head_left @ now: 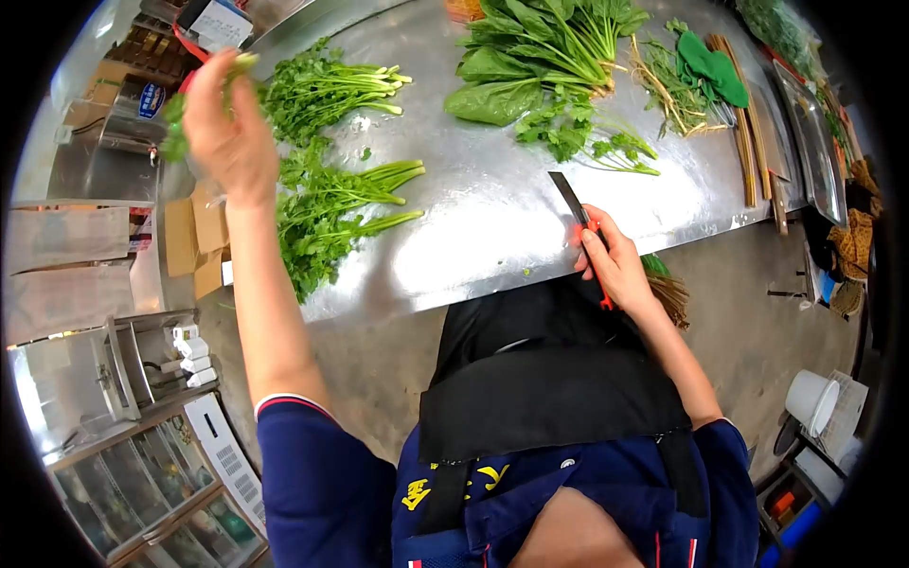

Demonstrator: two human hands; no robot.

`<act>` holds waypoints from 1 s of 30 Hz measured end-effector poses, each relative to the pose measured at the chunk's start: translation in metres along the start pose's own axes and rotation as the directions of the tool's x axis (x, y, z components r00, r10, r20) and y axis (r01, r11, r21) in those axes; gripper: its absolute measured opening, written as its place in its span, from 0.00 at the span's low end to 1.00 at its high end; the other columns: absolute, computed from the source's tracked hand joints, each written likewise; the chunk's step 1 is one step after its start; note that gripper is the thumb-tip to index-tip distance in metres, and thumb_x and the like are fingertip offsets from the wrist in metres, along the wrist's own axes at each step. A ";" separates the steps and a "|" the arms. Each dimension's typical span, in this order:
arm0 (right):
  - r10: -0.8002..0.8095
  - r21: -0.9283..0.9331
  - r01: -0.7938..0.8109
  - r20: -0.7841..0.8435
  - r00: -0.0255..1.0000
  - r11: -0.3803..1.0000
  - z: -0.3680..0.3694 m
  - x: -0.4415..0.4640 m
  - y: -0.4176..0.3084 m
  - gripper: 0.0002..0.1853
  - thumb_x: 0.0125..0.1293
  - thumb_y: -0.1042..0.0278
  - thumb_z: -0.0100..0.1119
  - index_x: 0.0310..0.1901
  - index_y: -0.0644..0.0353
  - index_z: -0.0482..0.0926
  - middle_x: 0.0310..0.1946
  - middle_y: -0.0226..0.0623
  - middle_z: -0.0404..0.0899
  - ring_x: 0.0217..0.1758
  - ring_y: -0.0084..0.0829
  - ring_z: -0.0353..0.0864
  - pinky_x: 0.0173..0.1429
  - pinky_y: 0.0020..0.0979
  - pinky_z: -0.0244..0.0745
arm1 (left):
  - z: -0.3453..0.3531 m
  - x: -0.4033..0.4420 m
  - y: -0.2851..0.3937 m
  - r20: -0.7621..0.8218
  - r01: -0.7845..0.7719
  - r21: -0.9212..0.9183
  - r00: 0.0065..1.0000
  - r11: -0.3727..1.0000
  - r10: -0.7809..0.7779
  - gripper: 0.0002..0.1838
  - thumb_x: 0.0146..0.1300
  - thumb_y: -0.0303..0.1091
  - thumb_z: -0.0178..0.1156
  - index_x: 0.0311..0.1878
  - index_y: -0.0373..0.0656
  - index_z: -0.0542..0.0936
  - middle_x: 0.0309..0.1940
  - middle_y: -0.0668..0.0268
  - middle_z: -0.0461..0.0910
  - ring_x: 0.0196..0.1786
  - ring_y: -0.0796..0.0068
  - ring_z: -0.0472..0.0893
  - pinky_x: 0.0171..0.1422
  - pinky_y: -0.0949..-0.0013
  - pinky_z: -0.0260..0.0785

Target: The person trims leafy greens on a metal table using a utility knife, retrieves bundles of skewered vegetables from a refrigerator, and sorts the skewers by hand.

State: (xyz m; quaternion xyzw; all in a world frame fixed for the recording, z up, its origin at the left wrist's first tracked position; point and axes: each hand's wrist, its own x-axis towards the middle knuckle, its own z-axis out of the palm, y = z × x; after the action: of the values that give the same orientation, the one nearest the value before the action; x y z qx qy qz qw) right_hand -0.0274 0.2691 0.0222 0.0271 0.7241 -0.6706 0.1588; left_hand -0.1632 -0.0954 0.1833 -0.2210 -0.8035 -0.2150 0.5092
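On the shiny metal tabletop (454,251), pale-stemmed leafy bunches (327,95) lie just right of the left hand (229,133), which grips a blurred green sprig (174,128), upper left; right of centre, the right hand (617,260) clasps a dark-bladed knife (569,199).

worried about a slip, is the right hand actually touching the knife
Touching. The head view shows the right hand closed around the knife, with its dark blade sticking out beyond the grip.

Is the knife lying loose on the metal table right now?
No, the right hand is gripping the knife near the front edge of the metal table.
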 end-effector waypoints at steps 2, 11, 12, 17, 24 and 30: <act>0.009 0.055 -0.009 -0.010 1.000 0.998 -0.002 0.008 0.001 0.21 0.70 0.63 0.43 0.62 0.60 0.61 0.34 0.34 0.75 0.25 0.19 0.74 0.27 0.21 0.72 | 0.030 -0.016 -0.036 0.182 -0.135 0.172 0.978 0.976 0.103 0.17 0.56 0.21 0.58 0.50 0.40 0.73 0.49 0.61 0.76 0.50 0.68 0.76 0.56 0.68 0.68; 0.040 0.215 -0.036 -0.012 0.999 0.976 -0.004 0.009 0.011 0.21 0.72 0.61 0.38 0.62 0.61 0.57 0.33 0.36 0.74 0.24 0.21 0.74 0.25 0.20 0.71 | 0.025 -0.107 -0.008 0.606 0.216 0.145 0.752 0.966 -0.259 0.14 0.50 0.25 0.61 0.43 0.38 0.76 0.45 0.56 0.77 0.51 0.54 0.74 0.56 0.58 0.64; 0.026 0.220 -0.023 -0.011 1.000 0.975 -0.004 0.011 0.011 0.20 0.72 0.61 0.38 0.61 0.61 0.58 0.32 0.36 0.74 0.24 0.21 0.75 0.25 0.20 0.71 | 0.017 -0.115 -0.001 0.678 0.280 0.112 0.680 0.954 -0.279 0.11 0.49 0.24 0.61 0.38 0.38 0.78 0.42 0.58 0.78 0.48 0.54 0.75 0.55 0.57 0.64; 0.045 0.248 -0.050 0.027 0.999 0.967 -0.006 0.012 0.008 0.20 0.72 0.60 0.38 0.60 0.60 0.59 0.31 0.36 0.73 0.23 0.21 0.75 0.24 0.20 0.72 | 0.001 -0.150 0.036 0.707 0.102 0.049 0.699 0.994 -0.106 0.08 0.45 0.23 0.62 0.33 0.41 0.79 0.38 0.63 0.76 0.46 0.61 0.74 0.53 0.60 0.63; -0.011 0.248 0.015 -0.017 1.000 0.969 -0.005 0.009 0.013 0.19 0.72 0.60 0.39 0.58 0.61 0.61 0.30 0.35 0.73 0.23 0.21 0.75 0.24 0.20 0.71 | -0.011 -0.116 0.013 0.262 0.252 0.019 0.933 0.968 -0.248 0.07 0.56 0.21 0.56 0.39 0.40 0.76 0.43 0.60 0.77 0.47 0.65 0.75 0.50 0.66 0.67; -0.018 0.240 0.023 -0.021 1.000 0.971 -0.005 0.008 0.016 0.19 0.71 0.61 0.39 0.59 0.62 0.61 0.29 0.35 0.73 0.23 0.22 0.75 0.25 0.21 0.71 | -0.018 -0.031 0.070 -0.180 -0.050 -0.252 0.984 0.967 0.004 0.09 0.64 0.23 0.50 0.47 0.38 0.73 0.49 0.59 0.75 0.54 0.65 0.73 0.59 0.61 0.65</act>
State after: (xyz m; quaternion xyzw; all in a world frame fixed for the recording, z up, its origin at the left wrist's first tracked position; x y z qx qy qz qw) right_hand -0.0321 0.2744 0.0049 0.0450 0.6395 -0.7545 0.1406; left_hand -0.0983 -0.0531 0.1701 -0.2755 -0.7174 -0.3285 0.5491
